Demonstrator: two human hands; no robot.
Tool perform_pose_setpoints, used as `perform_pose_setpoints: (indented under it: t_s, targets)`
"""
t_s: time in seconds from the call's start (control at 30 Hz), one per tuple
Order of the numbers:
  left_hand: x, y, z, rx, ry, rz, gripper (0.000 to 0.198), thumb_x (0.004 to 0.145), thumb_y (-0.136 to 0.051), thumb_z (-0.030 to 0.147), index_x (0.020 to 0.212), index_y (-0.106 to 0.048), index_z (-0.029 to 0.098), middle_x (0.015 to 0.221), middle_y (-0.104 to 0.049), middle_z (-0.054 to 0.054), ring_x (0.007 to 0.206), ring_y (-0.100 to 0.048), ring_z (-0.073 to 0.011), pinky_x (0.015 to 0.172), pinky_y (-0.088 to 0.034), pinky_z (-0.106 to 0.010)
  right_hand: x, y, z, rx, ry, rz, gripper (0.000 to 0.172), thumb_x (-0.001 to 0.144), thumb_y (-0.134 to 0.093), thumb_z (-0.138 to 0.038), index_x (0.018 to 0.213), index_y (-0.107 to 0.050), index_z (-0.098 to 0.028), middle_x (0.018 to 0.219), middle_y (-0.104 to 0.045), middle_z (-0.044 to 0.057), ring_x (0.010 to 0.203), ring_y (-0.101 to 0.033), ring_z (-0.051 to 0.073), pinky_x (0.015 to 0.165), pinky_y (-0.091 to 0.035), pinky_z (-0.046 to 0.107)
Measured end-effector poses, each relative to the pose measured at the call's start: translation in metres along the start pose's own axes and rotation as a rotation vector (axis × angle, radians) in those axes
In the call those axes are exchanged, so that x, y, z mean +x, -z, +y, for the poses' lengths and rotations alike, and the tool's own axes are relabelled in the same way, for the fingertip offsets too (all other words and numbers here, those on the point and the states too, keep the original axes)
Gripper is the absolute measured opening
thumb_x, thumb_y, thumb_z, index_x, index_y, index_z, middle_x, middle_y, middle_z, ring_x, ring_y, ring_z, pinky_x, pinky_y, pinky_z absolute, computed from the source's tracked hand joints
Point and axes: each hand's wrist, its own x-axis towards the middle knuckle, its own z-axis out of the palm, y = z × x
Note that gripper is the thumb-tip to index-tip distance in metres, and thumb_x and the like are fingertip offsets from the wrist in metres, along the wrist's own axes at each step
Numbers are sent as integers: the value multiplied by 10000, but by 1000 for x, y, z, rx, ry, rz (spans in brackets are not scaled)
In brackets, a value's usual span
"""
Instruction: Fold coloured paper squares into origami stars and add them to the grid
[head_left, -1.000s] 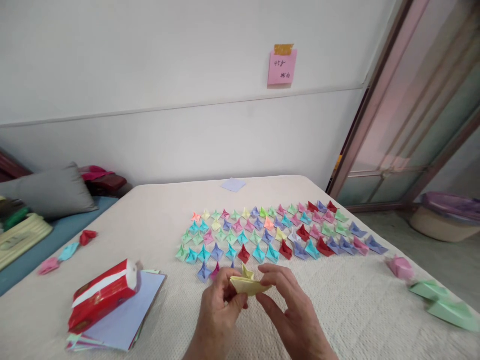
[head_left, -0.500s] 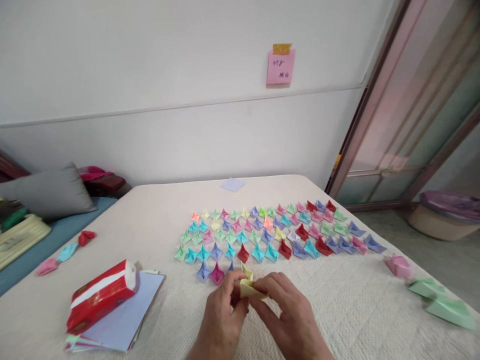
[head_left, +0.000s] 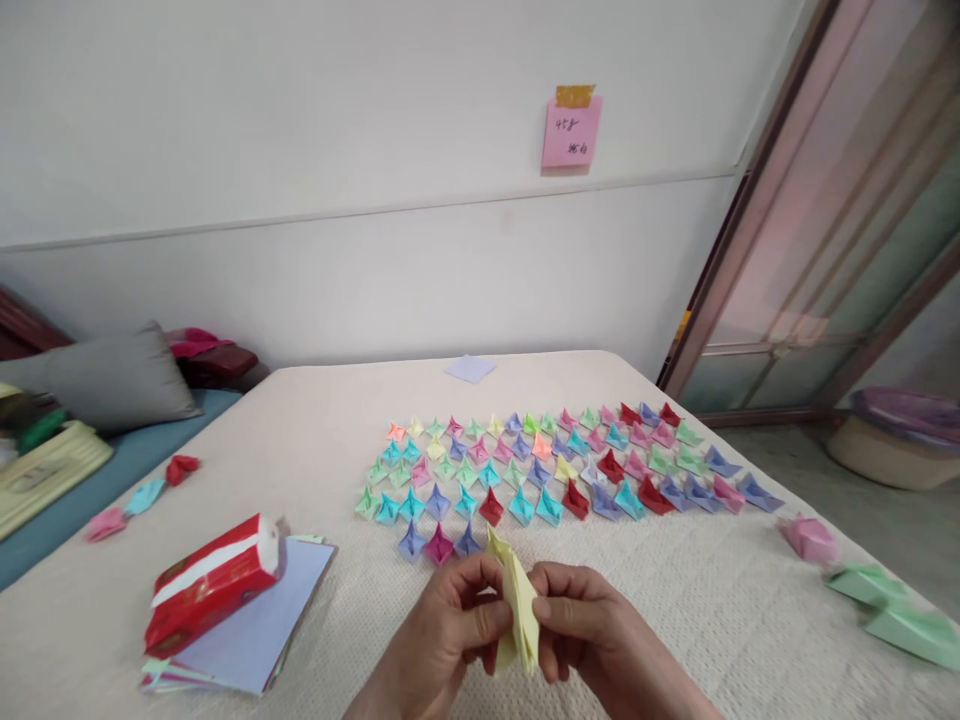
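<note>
Both hands pinch a pale yellow folded paper piece (head_left: 517,605) held upright just above the cream tablecloth (head_left: 712,600). My left hand (head_left: 442,640) grips its left side with thumb and fingers closed. My right hand (head_left: 600,635) grips its right side the same way. Just beyond the hands lie several rows of small folded paper shapes (head_left: 555,465) in red, blue, green, pink, purple and yellow.
A red packet (head_left: 210,580) lies on a stack of coloured paper sheets (head_left: 255,640) at the left. A pink folded piece (head_left: 810,538) and green folded pieces (head_left: 892,615) sit at the right edge. A loose lilac sheet (head_left: 469,368) lies far back. A pink note (head_left: 571,132) is taped to the wall.
The yellow paper piece has been turned from lying flat to standing upright between my hands, and both hands have drawn slightly nearer to me.
</note>
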Motion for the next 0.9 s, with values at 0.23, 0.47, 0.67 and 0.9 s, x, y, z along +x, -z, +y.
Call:
perform_pose_setpoints:
  t_s: [0.23, 0.47, 0.67, 0.9]
  targets:
    - [3, 11, -10, -148, 121, -10, 209, 728, -740, 273, 813, -619, 125, 666, -606, -32, 458, -475, -62, 402, -303, -167, 7, 5, 4, 163, -35, 46, 198, 709, -679, -236, 569, -573, -143, 498, -592, 11, 424, -480, 78, 444, -289, 196]
    - [4, 4, -4, -24, -63, 98, 118, 740, -674, 162, 682, -577, 130, 743, -629, -40, 649, -555, -120, 630, -421, -241, 11, -1, 2, -6, 128, 160, 217, 681, -705, -185, 535, -547, -159, 510, -521, -36, 500, -405, 83, 510, -278, 227]
    - [5, 3, -4, 76, -167, 152, 102, 686, -652, 110, 645, -565, 143, 758, -631, -22, 621, -521, -110, 575, -395, -230, 8, -1, 0, -188, 195, 204, 99, 681, -669, -149, 633, -585, -171, 541, -533, -48, 515, -381, 92, 516, -269, 239]
    - [12, 1, -16, 117, -132, 199, 174, 700, -709, 275, 700, -599, 140, 593, -632, -17, 532, -537, -114, 502, -387, -218, 10, -1, 1, -240, 201, 200, 156, 709, -694, -252, 671, -562, -177, 557, -541, -38, 532, -437, 109, 514, -299, 243]
